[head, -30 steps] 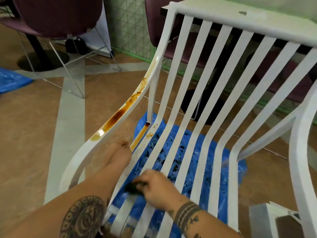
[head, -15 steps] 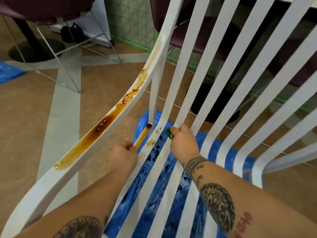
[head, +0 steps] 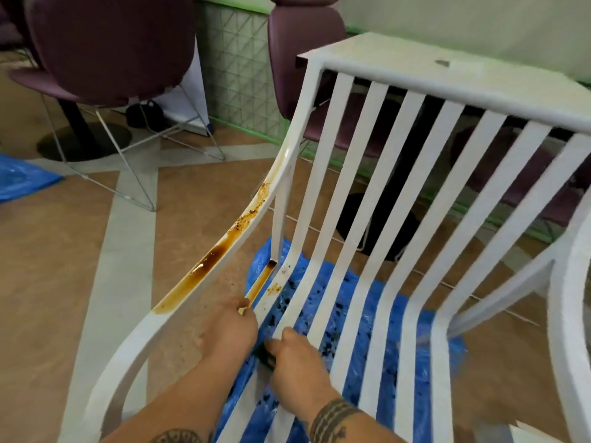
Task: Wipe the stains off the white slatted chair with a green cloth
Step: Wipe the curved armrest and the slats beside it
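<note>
While our left hand (head: 228,327) curls around the outer seat rail of the white slatted chair (head: 447,84), our right hand (head: 297,359) sits just beside it, fingers closed on a bunched dark green cloth (head: 267,350) pressed against a seat slat. Only a dark sliver of that cloth shows between the two hands, so we cannot tell its shape. Just beyond the left thumb, an amber streak (head: 260,281) fills the groove of the rail, with orange specks beside it. Farther up and to the left of that hand, a glossy brown stain (head: 208,263) runs along the curved armrest. Under the slats, beneath both hands, lies a crumpled blue plastic sheet (head: 452,353) spotted with dark flecks. Well beyond the hands, a purple shell chair (head: 108,43) stands on the tan floor (head: 48,282).
</note>
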